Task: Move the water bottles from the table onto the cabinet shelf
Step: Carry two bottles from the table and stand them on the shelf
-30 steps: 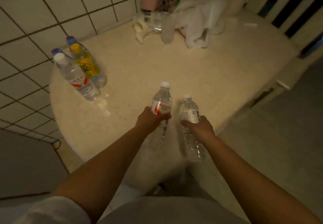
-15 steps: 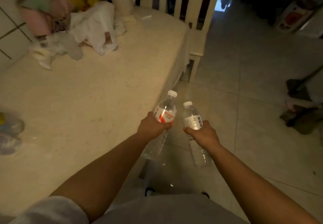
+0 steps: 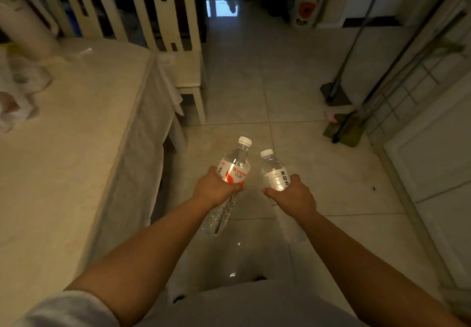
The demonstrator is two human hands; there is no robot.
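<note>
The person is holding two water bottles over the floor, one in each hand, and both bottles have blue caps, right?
Not quite. The head view shows white caps, not blue. The left hand grips the red-labelled bottle and the right hand grips the white-labelled bottle. The rest is right: one bottle in each hand, held over the tiled floor.

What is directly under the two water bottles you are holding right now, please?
Bare tiled floor lies under the red-labelled bottle and white-labelled bottle. The hands cover parts of the bottles.
</note>
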